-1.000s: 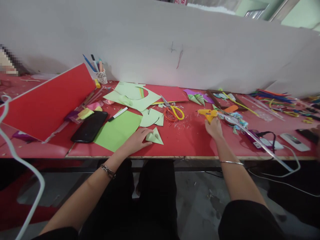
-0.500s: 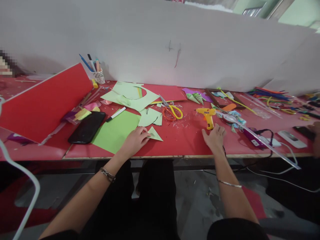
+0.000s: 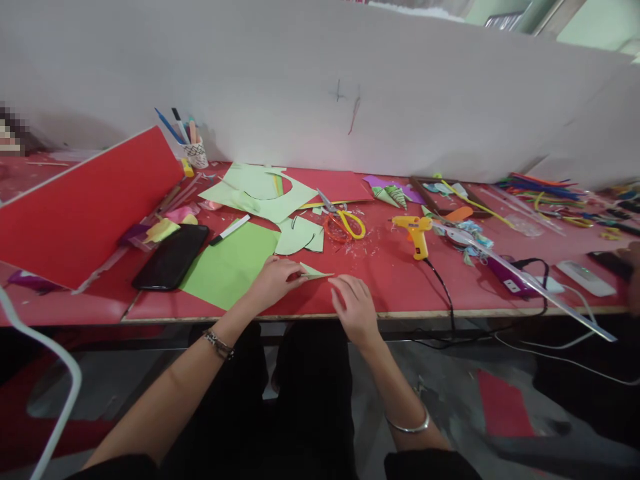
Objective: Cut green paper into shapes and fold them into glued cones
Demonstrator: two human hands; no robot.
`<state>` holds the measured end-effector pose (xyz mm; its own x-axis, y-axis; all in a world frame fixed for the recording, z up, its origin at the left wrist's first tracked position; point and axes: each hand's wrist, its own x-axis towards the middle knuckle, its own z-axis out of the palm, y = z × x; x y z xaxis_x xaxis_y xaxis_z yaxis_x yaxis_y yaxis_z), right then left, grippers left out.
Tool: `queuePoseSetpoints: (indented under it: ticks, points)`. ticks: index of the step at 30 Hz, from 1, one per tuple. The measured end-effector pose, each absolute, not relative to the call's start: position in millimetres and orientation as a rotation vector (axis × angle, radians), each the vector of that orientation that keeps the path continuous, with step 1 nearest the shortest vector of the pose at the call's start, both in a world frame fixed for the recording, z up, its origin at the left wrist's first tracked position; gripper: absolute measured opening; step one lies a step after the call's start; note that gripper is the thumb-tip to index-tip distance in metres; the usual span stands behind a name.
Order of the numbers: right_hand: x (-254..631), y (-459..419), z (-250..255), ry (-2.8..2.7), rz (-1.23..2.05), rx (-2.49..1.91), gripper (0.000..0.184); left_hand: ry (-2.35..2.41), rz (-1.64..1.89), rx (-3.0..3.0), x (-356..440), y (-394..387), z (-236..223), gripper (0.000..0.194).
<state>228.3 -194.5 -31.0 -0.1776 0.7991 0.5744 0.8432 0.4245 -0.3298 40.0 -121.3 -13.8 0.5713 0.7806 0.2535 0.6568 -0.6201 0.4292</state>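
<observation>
A small pale green paper piece (image 3: 314,272), narrow and pointed, is pinched at its left end by my left hand (image 3: 276,281) over the table's front part. Close to its right tip is my right hand (image 3: 356,308), fingers bent and apart, holding nothing that I can see. A yellow glue gun (image 3: 416,233) rests on the red table to the right, its black cord running over the front edge. Behind my hands lie cut pale green paper pieces (image 3: 300,236) with black lines, and scissors (image 3: 345,217) with a yellow and an orange handle.
At left are a bright green sheet (image 3: 233,263), a marker (image 3: 230,229), a black phone (image 3: 173,257) and a tilted red board (image 3: 95,207). A cup of pens (image 3: 196,153) stands by the wall. A clear stick (image 3: 545,293) juts past the front edge at right.
My right hand has moved left from beside the glue gun to the paper piece's tip. The paper in my left hand has turned and now looks narrower.
</observation>
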Motion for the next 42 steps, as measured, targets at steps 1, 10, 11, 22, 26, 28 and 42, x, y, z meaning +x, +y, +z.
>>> queuePoseSetpoints:
  ticks: [1,10,11,22,26,28,42]
  points:
    - [223.6,-191.4,-30.6,-1.978,-0.025,-1.372,0.026,1.175,0.62,2.507,40.2,-121.2,-13.3,0.021]
    - [215.1,-164.3,-32.0,-1.983,0.193,-1.443,0.02,1.244,0.649,2.433,41.3,-125.1,-12.6,0.021]
    - [215.0,-163.0,-31.7,-1.987,0.197,-1.449,0.02,1.269,0.658,2.415,41.4,-126.4,-12.9,0.022]
    - [213.8,-150.5,-27.2,-2.033,0.161,-1.575,0.017,1.552,0.709,2.395,36.2,-147.9,-20.2,0.016]
    - [213.7,-147.9,-28.3,-2.037,0.143,-1.588,0.016,1.493,0.679,2.602,39.1,-160.7,-20.9,0.021]
    - [213.2,-147.3,-28.5,-2.043,0.135,-1.606,0.015,1.445,0.61,2.695,41.8,-169.2,-22.1,0.026]
    - [209.5,-146.7,-26.2,-2.058,0.081,-1.686,0.01,1.35,0.425,2.864,54.0,-187.9,-37.4,0.055]
